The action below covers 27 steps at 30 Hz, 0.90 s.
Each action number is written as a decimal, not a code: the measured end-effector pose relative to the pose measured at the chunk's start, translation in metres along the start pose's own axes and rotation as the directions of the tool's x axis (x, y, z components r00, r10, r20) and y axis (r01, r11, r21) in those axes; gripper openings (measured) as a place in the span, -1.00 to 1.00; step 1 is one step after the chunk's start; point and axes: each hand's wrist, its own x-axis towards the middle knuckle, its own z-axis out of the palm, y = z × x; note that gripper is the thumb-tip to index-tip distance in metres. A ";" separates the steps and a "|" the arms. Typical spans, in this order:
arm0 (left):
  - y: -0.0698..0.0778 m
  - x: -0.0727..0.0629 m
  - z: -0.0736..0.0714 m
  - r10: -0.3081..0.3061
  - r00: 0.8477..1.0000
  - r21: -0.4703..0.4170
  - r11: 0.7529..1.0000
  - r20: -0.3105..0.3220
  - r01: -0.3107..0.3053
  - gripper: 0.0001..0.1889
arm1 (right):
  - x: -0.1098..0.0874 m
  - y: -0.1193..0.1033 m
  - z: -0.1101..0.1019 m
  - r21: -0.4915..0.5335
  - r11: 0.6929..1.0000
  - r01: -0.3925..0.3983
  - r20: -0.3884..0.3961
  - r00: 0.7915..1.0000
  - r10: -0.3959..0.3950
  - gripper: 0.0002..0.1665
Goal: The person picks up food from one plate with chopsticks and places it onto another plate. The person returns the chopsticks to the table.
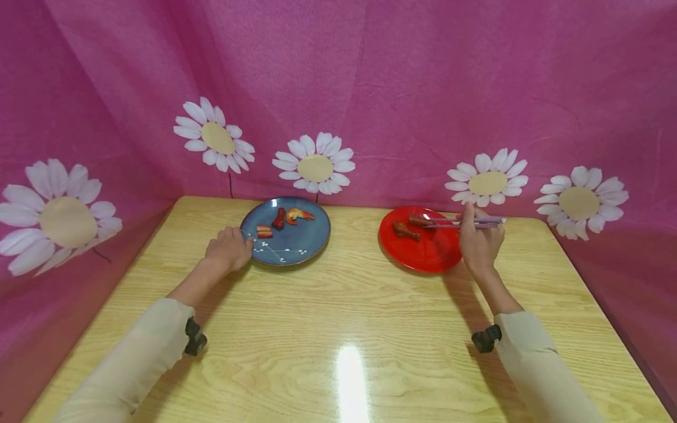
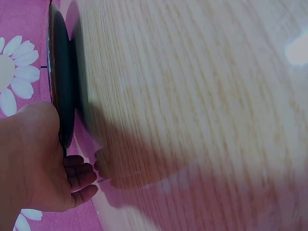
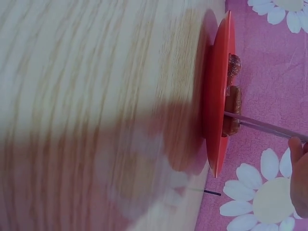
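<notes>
My left hand holds the left rim of a blue plate with a white blossom pattern. In the left wrist view its thumb side lies over the plate's edge and its fingers curl near the underside. On that plate lie a shrimp, a dark red food piece and a layered strip of meat. My right hand grips a pair of light purple chopsticks. Their tips meet a brown sausage-like piece on a red plate. Beside that piece lies a chicken drumstick.
Both plates stand toward the back of a light wooden table. A pink curtain with large white daisies rises behind it and along both sides. Each wrist carries a small black camera, such as the right one.
</notes>
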 end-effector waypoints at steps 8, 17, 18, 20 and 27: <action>0.002 -0.001 -0.001 0.010 1.000 -0.004 1.000 -0.007 -0.010 -0.39 | -0.002 -0.001 -0.006 0.029 0.999 0.018 0.000 1.000 -0.018 -0.46; 0.002 -0.003 -0.003 0.001 1.000 -0.006 1.000 -0.001 -0.001 -0.39 | -0.002 -0.005 -0.011 0.107 0.994 0.028 -0.010 1.000 -0.027 -0.49; 0.002 -0.003 -0.003 0.000 1.000 -0.007 1.000 -0.001 0.000 -0.39 | -0.002 -0.006 -0.011 0.127 0.992 0.021 -0.013 1.000 -0.019 -0.49; 0.003 -0.004 -0.003 -0.001 1.000 -0.010 1.000 -0.002 0.001 -0.39 | -0.001 -0.008 -0.011 0.169 0.986 0.005 -0.019 1.000 -0.002 -0.49; 0.002 -0.002 -0.001 0.004 1.000 -0.001 1.000 -0.002 -0.004 -0.40 | -0.003 -0.029 -0.015 0.238 0.971 0.002 -0.032 0.999 0.006 -0.48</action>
